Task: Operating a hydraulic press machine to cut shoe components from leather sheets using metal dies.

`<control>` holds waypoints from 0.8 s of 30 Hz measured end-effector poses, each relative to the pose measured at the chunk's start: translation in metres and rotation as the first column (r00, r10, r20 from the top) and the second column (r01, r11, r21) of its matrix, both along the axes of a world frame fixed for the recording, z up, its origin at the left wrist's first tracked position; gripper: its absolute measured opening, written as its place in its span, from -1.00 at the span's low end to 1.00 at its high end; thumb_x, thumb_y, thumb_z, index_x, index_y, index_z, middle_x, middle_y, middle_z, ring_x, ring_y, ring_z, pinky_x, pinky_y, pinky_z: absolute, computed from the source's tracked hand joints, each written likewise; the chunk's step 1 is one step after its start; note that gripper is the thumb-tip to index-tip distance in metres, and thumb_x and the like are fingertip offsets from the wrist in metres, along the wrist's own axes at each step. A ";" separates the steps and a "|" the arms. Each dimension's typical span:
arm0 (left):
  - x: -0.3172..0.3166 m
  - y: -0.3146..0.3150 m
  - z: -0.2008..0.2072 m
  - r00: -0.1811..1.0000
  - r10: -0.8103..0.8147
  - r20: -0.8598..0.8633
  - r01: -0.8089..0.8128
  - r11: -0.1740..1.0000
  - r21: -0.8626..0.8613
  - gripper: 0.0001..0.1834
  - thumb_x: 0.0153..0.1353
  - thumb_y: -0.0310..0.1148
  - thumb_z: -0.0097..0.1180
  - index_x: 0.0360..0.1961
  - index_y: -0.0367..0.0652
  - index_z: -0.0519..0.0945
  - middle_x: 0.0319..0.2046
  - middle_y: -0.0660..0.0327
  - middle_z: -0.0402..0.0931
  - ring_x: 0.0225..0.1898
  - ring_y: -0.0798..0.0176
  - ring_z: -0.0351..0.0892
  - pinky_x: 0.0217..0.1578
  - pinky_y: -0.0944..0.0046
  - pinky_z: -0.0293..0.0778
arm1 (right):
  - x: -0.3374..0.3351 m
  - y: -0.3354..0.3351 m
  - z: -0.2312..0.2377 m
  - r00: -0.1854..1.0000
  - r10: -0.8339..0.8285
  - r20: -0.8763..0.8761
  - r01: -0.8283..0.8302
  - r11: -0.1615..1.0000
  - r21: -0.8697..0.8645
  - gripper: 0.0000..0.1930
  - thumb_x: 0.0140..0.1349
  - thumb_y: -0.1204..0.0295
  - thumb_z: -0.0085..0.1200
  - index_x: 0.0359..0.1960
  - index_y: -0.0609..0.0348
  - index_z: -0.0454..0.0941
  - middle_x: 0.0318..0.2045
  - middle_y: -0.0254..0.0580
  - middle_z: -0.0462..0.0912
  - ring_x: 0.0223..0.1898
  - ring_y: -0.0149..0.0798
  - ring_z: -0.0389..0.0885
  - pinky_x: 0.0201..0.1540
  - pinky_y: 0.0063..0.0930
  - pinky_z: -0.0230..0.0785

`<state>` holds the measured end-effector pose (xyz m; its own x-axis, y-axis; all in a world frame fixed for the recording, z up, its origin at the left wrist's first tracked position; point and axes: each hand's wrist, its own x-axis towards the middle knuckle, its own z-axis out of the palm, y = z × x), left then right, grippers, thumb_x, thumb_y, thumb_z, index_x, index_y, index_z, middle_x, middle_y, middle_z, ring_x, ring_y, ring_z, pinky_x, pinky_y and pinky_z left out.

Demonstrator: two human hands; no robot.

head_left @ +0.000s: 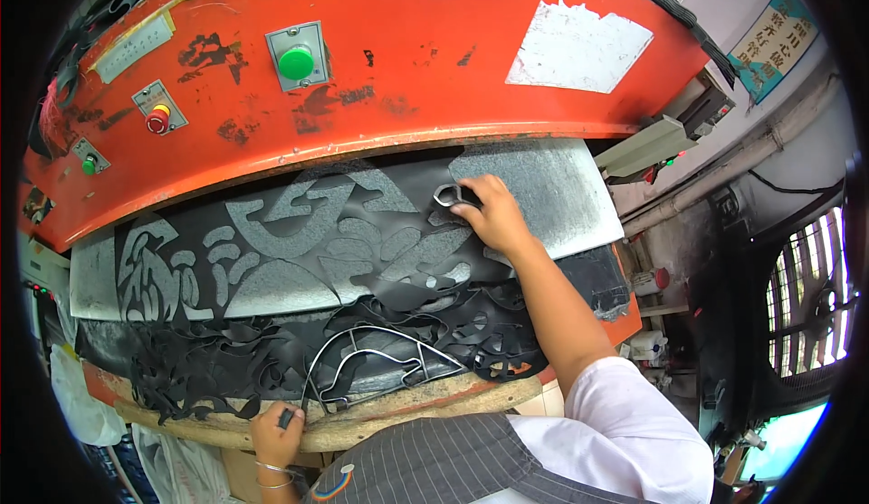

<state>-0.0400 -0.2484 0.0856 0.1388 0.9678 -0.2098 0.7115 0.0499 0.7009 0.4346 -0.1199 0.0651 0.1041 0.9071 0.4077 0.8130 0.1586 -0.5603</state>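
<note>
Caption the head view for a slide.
Right hand holds a small hollow die at the cut black sheet, orange machine beyond.

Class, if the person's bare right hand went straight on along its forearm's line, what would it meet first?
Probably the scuffed orange metal machine front; depth is unclear, so the right hand might pass beneath its lower edge.

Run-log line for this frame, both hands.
right hand: grips small metal die at black sheet | left hand: pinches small dark piece beside large metal die | black scraps: heaped along near side of silver plate
</note>
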 end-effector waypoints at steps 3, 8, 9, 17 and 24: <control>0.003 -0.003 -0.002 0.998 -0.039 -0.052 0.041 0.998 0.051 -0.85 0.07 -0.38 0.17 -0.52 -0.25 0.59 -0.68 0.10 0.55 -0.62 0.16 0.62 -0.51 0.26 0.45 | 0.012 0.026 -0.018 0.992 0.114 0.061 -0.108 0.990 -0.088 -0.51 -0.01 0.34 0.35 0.00 0.16 0.57 -0.15 -0.02 0.59 -0.04 0.04 0.48 0.07 -0.21 0.35; 0.003 -0.012 -0.005 0.998 -0.027 -0.051 0.034 0.991 0.127 -0.85 0.03 -0.32 0.24 -0.51 -0.19 0.60 -0.67 0.05 0.53 -0.62 -0.03 0.55 -0.55 0.18 0.40 | 0.019 0.011 -0.026 0.992 0.123 -0.035 -0.126 0.983 -0.137 -0.43 -0.03 0.33 0.38 0.10 0.00 0.56 -0.12 -0.06 0.60 -0.05 -0.02 0.50 0.09 -0.27 0.37; 0.007 -0.009 -0.005 0.999 -0.029 -0.041 0.035 0.987 0.155 -0.84 0.03 -0.34 0.25 -0.52 -0.20 0.59 -0.67 0.05 0.52 -0.63 0.01 0.54 -0.55 0.18 0.40 | 0.023 0.008 -0.029 0.994 0.096 -0.058 -0.103 0.986 -0.132 -0.44 -0.02 0.31 0.39 0.10 0.02 0.56 -0.13 -0.07 0.61 -0.06 -0.04 0.51 0.06 -0.29 0.39; -0.005 0.034 0.000 0.843 0.204 0.498 -0.265 0.963 0.054 -0.85 0.29 -0.43 0.08 -0.40 -0.27 0.49 -0.53 0.26 0.53 -0.60 0.50 0.42 -0.56 0.45 0.34 | 0.009 0.009 -0.015 0.996 0.057 -0.066 -0.071 0.968 -0.239 -0.37 -0.04 0.25 0.41 0.15 -0.03 0.52 -0.09 -0.06 0.58 -0.02 -0.04 0.49 0.03 -0.25 0.38; -0.084 0.223 0.025 0.894 0.240 0.379 -0.435 0.667 0.605 -0.56 0.40 -0.18 -0.01 0.08 -0.37 0.50 0.06 -0.02 0.54 0.10 0.12 0.50 0.16 0.21 0.33 | -0.093 0.014 0.076 0.998 0.038 -0.045 -0.038 0.999 0.001 -0.25 0.00 0.22 0.40 0.22 0.21 0.35 -0.06 -0.01 0.54 -0.10 -0.09 0.57 -0.03 -0.26 0.46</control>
